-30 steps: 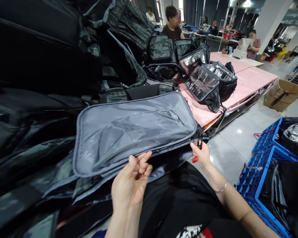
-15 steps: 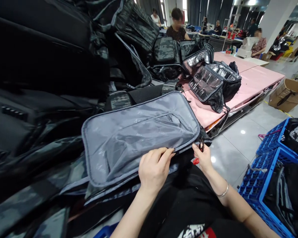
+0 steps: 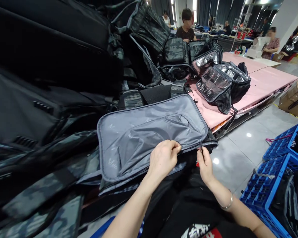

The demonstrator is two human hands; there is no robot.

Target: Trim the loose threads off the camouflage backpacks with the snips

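Observation:
A camouflage backpack lies before me with its grey-lined front panel (image 3: 139, 132) folded open, the lining creased. My left hand (image 3: 165, 157) is closed, thumb and fingers pinching the piped lower edge of this panel. Just right of it, at the panel's lower right corner, my right hand (image 3: 205, 162) is closed too. Between its thumb and fingers is a small dark tool with a red end (image 3: 198, 164), mostly hidden by the hand. Its tip is close to the panel's edge, but I cannot tell whether it touches.
Dark camouflage bags (image 3: 176, 49) are heaped on the left and behind. A silver-lined bag (image 3: 215, 84) stands open on the pink-covered table (image 3: 263, 77). Blue crates (image 3: 279, 178) with bags stand on the floor at right, near a cardboard box (image 3: 294, 99). Several people work at the back.
The view has turned slightly left, so everything sits further right. My right fingers have closed in at the panel's corner; the black loops seen above them before are now mostly hidden.

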